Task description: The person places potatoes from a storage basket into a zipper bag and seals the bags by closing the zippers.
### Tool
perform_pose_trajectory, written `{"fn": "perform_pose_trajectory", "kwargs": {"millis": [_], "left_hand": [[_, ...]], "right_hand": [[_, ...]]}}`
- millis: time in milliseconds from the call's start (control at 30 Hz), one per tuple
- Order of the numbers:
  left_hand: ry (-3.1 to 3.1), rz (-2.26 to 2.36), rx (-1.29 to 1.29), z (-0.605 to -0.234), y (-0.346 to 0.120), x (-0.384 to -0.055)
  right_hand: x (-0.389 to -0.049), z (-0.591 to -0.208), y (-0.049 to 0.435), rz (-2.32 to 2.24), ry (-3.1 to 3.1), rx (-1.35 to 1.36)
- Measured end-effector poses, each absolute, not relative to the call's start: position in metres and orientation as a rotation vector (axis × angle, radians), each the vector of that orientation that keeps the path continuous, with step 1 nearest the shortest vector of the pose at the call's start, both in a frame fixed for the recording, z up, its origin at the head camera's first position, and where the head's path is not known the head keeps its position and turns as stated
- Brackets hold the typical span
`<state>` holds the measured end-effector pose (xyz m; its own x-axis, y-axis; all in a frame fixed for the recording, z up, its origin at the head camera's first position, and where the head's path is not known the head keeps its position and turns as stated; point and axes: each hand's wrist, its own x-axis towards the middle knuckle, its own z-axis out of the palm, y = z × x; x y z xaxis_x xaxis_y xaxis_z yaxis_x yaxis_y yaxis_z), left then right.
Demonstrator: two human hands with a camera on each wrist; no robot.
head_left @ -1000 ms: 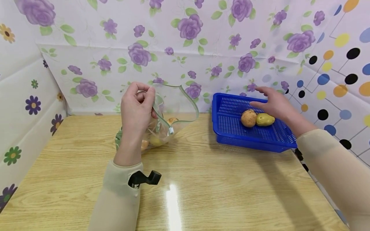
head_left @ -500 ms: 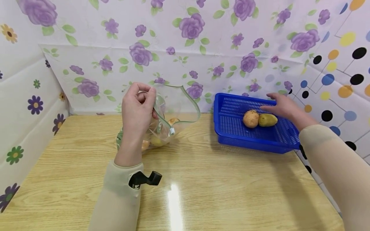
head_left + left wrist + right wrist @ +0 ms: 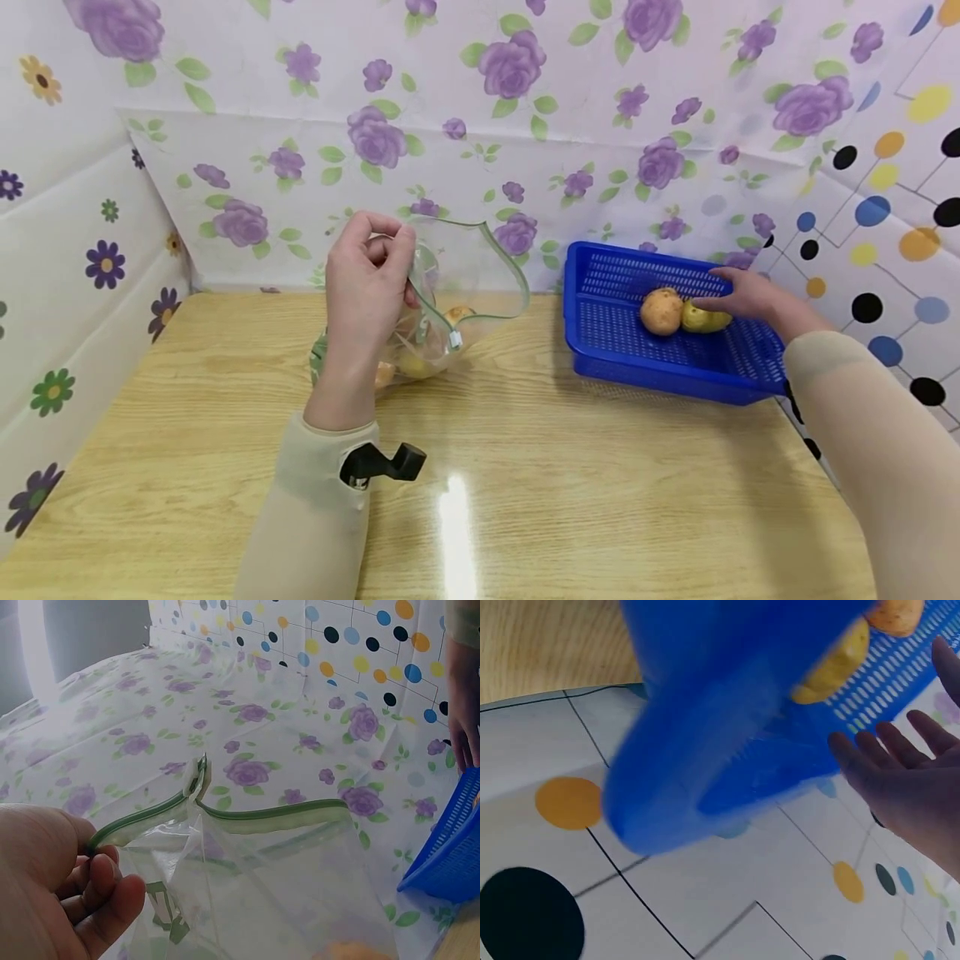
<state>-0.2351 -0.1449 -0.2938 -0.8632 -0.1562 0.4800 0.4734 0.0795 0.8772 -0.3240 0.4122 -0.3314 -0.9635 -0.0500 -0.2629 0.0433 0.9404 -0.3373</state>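
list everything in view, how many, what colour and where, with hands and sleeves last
basket: 1, blue, right side of the table
round fruit: 1, light brown, in the basket
yellow fruit: 1, yellow, beside the round one
zip bag: 1, clear with green seal, left of the basket
pieces in the bag: at least 3, orange-brown and yellowish, partly hidden
table: 1, pale wood, underneath
patterned sheets: 3 sides, white with flowers or dots, around the table
bright strip: 1, white, upper left of the left wrist view
mount: 1, black, at the left cuff
sleeves: 2, beige, both arms
left hand: 1, pinching the bag's edge
right hand: 1, at the yellow fruit, contact unclear
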Motion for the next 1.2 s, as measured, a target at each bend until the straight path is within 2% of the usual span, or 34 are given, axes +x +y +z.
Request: {"fn": "perform_pose_trajectory", "kwargs": {"millis": [733, 1200], "left_hand": [[-1.913, -1.838, -0.317, -0.294, -0.143, -0.236], [-1.926, -1.817, -0.335, -0.295, -0.142, -0.236]], "right_hand": [[-0.340, -0.375, 0.434, -0.509, 2.798, -0.137], [-0.329, -0.372, 0.430, -0.462, 2.827, -0.139]]}}
